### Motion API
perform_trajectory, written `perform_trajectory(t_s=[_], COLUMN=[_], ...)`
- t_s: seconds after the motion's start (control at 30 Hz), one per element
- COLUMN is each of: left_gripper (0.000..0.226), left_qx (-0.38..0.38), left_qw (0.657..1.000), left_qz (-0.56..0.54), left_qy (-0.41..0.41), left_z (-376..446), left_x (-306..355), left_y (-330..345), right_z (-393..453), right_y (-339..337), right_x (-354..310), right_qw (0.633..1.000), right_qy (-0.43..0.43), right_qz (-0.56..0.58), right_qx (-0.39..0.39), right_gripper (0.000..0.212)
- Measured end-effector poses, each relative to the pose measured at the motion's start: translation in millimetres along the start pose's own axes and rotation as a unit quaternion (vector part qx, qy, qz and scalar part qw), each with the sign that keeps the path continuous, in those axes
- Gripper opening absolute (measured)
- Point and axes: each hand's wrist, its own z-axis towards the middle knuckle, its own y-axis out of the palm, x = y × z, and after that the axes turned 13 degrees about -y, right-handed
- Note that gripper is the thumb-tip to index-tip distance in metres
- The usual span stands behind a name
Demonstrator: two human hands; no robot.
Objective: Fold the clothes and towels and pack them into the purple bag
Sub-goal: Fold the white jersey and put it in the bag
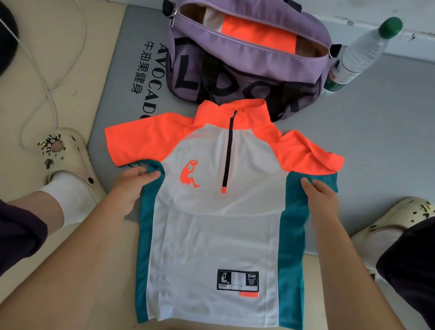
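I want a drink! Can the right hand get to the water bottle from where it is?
Probably yes. The right hand rests open on the shirt, holding nothing, and only bare grey mat lies between it and the water bottle beside the purple bag.

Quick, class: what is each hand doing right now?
Left hand: open, fingers flat on the shirt's left teal side.
Right hand: open, fingers flat on the shirt's right teal side.
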Motion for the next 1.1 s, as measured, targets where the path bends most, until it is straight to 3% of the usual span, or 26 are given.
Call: perform_trajectory(t_s=[0.13, 0.27, 0.37, 0.47, 0.6, 0.67, 0.73, 0.8, 0.9, 1.0, 1.1], left_gripper=[0.028, 0.020, 0.010, 0.012, 0.015, 0.012, 0.004, 0.018, 0.022, 0.028, 0.022], left_qx=[-0.005, 0.006, 0.001, 0.017, 0.060, 0.103, 0.136, 0.115, 0.030, 0.000, 0.104], left_qw=[0.999, 0.998, 0.997, 0.998, 0.994, 0.991, 0.987, 0.986, 0.991, 0.984, 0.964], left_qz=[-0.013, 0.001, 0.025, 0.027, -0.087, -0.082, -0.052, -0.042, 0.031, 0.134, 0.200], left_qy=[-0.044, -0.069, -0.073, -0.050, -0.006, 0.025, 0.072, 0.109, 0.128, 0.118, 0.143], left_z=[1.5, 3.2, 0.2, -1.4, -1.0, -0.6, -1.0, -4.3, -10.8, -11.5, -7.2], left_x=[-1.2, -4.4, -8.5, -10.9, 1.2, 9.2, 17.1, 25.8, 36.2, 37.9, 37.4], left_y=[2.1, 2.7, 1.6, 0.5, -5.5, -9.2, -11.6, -12.9, -15.9, -15.1, -14.5], right_z=[5.1, 5.5, 4.8, 1.3, 3.3, 5.1, 5.7, 9.0, 12.4, 13.4, 19.2], right_y=[-0.4, -0.4, -2.4, -7.0, -14.6, -15.1, -15.0, -16.9, -21.3, -20.6, -18.8], right_x=[1.5, 2.1, 6.3, 13.5, 14.3, 7.4, -2.7, -12.1, -21.1, -29.8, -31.1], right_qw=[0.999, 0.999, 0.996, 0.989, 0.999, 1.000, 0.999, 0.996, 0.983, 0.979, 0.950], right_qy=[-0.018, -0.027, 0.030, 0.064, 0.020, 0.012, 0.010, -0.022, -0.039, -0.081, -0.144], right_qz=[-0.031, -0.046, -0.057, -0.066, -0.031, -0.021, 0.006, 0.085, 0.129, 0.000, -0.242], right_qx=[0.019, 0.009, -0.059, -0.119, -0.020, 0.019, 0.046, 0.011, -0.123, -0.189, -0.138], right_gripper=[0.032, 0.031, 0.041, 0.022, 0.036, 0.020, 0.024, 0.032, 0.031, 0.028, 0.020])
